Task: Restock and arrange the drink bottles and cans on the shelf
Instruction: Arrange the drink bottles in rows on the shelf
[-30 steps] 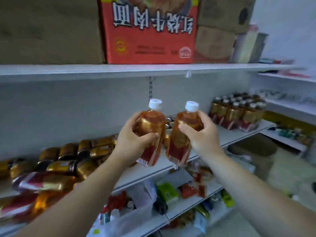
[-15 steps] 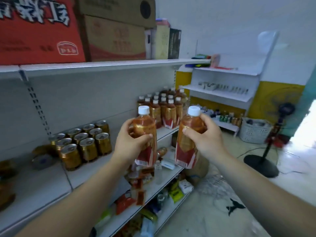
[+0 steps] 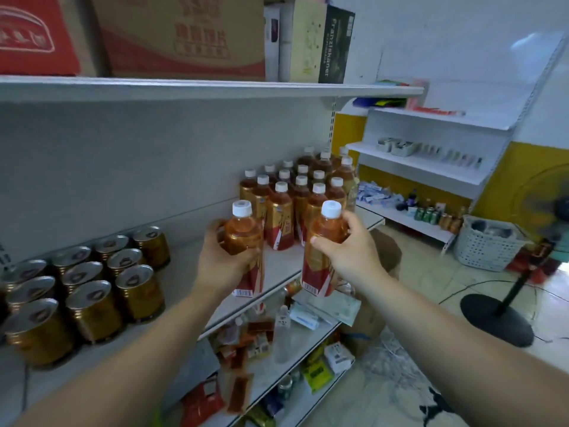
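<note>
White metal shelf (image 3: 191, 266) carrying gold tin cans (image 3: 89, 291) and, well apart, white-capped amber plastic bottles (image 3: 295, 195). Gripped mid-carry: left bottle (image 3: 243, 235) in left hand (image 3: 218, 263), right bottle (image 3: 323, 241) in right hand (image 3: 351, 254). Next, probably: stand both upright beside that group.

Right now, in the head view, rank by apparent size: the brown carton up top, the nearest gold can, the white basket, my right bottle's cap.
1. Brown carton
2. Nearest gold can and white basket: about alike, the can only looking big because it is closer
3. Bottle cap
</note>
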Motion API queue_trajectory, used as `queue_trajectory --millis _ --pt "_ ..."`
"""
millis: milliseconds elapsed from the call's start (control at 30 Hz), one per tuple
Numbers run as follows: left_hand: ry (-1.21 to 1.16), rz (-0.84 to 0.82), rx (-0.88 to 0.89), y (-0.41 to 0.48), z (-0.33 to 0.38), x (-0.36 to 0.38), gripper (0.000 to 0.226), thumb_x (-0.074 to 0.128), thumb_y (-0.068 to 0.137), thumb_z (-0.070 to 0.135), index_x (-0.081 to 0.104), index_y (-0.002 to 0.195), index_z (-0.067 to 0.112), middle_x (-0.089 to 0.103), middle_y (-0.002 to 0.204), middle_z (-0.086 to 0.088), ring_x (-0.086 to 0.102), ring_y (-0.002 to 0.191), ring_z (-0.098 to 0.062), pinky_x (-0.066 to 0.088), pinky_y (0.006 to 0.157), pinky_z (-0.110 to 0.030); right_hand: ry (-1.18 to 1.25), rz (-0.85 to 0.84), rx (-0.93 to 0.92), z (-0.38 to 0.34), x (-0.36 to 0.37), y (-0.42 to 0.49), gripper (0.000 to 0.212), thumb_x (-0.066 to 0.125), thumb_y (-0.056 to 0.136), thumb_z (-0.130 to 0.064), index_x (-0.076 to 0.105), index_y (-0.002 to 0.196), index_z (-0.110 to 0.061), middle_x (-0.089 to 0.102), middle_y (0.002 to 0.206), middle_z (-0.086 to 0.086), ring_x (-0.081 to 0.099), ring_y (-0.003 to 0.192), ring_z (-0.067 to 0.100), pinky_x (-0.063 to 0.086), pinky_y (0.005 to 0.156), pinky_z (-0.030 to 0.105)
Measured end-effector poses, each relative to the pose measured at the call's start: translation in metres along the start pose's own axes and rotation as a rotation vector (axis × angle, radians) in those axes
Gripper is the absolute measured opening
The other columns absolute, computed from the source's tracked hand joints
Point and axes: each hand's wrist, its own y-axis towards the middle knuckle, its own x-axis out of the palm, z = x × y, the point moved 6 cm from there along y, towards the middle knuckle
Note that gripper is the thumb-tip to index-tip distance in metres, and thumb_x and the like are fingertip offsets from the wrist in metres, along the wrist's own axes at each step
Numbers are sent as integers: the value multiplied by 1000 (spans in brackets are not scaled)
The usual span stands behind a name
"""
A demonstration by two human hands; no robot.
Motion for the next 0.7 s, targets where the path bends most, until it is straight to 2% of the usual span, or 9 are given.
queue_trajectory --millis 67,133,233,333,433,500,600,700 --pt "42 25 -25 12 -9 6 70 81 66 27 41 122 41 51 97 25 52 86 1 45 78 -28 -19 -22 -6 7 16 23 55 80 71 -38 45 114 -41 57 105 -17 57 103 13 49 87 35" --pt "62 53 -45 21 -16 12 55 81 66 25 46 102 49 53 89 29 52 78 9 41 69 -19 -17 -46 -29 15 31 44 52 81 71 -35 44 108 -42 54 98 -23 57 101 13 46 84 31" --pt "66 99 -98 33 -24 21 49 81 64 23 47 89 49 57 86 27 53 75 11 39 61 -13 -17 -109 -68 29 52 72 52 80 72 -35 45 111 -41 57 109 -12 54 105 14 43 89 32" --pt "53 156 -127 44 -32 30 51 81 63 22 48 90 50 58 88 28 54 77 12 38 61 -12 -47 -146 -147 42 66 93 54 79 72 -37 50 117 -32 54 115 -9 52 109 15 39 89 29" --pt "53 217 -158 50 -41 41 55 82 63 20 47 97 47 59 95 22 57 86 5 42 68 -18 -72 -174 -158 53 72 110 65 78 72 -44 46 126 -27 48 119 -9 50 116 19 42 94 34" --pt "66 255 -159 51 -47 48 53 82 63 20 48 93 48 60 93 23 58 84 8 42 66 -17 -141 -213 -211 59 75 111 78 78 70 -45 37 134 -28 36 124 -10 43 122 21 40 99 38" --pt "112 275 -141 51 -54 54 57 82 64 19 47 97 50 60 91 28 53 82 23 40 62 -10 -230 -293 -326 69 77 107 97 79 69 -38 17 144 -34 18 129 -18 26 130 21 32 104 42" --pt "141 181 -169 52 -64 61 82 83 61 8 35 115 48 57 94 29 54 84 22 43 56 -3 -262 -366 -376 76 76 113 101 78 75 -35 9 149 -33 19 142 -5 25 132 22 35 106 45"
